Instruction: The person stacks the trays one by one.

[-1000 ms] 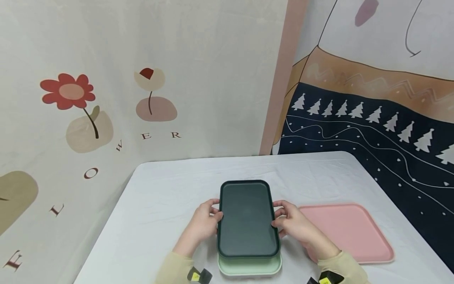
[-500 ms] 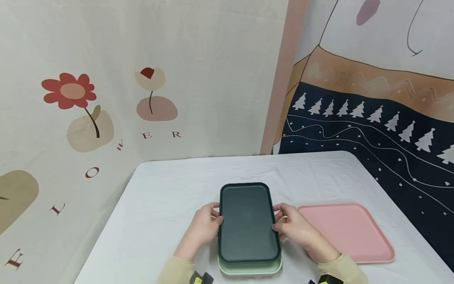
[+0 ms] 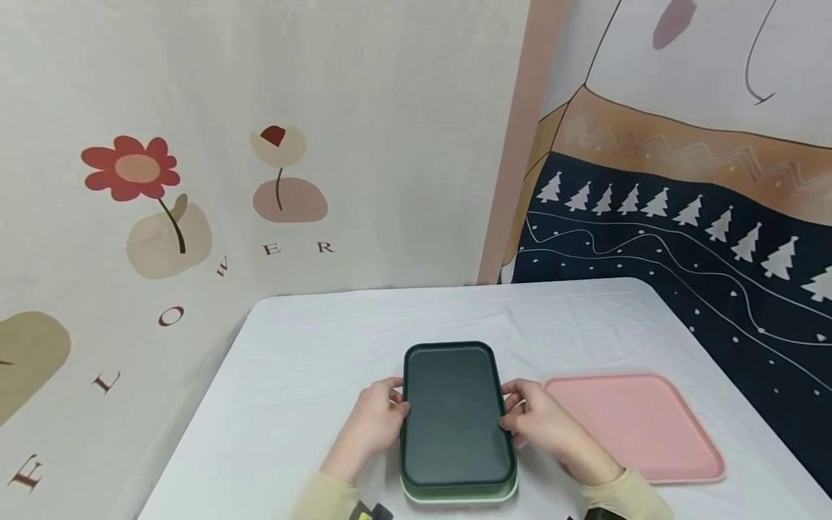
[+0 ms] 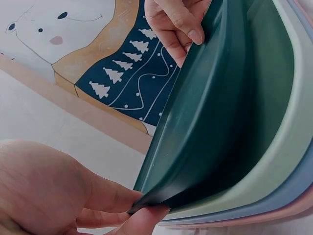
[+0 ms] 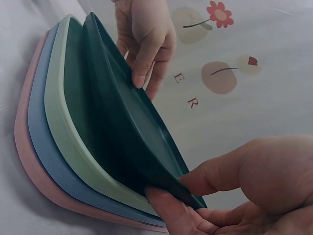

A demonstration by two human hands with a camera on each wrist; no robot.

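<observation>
Both hands hold a dark green rectangular tray (image 3: 458,415) by its long sides, thumbs at the upper rim. My left hand (image 3: 377,417) pinches the left edge and my right hand (image 3: 538,422) the right edge. Under it sits a light green tray (image 5: 55,93), whose near rim shows in the head view. The wrist views show a blue tray (image 5: 38,110) and a pink tray (image 5: 24,137) stacked beneath that one. In those views the dark tray tilts, with a gap between it and the light green tray at the near end.
A larger pink tray (image 3: 637,426) lies flat to the right, partly behind my right forearm. Everything stands on a white-covered table (image 3: 312,347). Printed cloths with flowers (image 3: 136,170) and white trees (image 3: 653,202) hang behind and beside it.
Both hands have brought the dark green tray down and toward me. Less of the light green tray's near end shows in the head view now. The larger pink tray has stayed put.
</observation>
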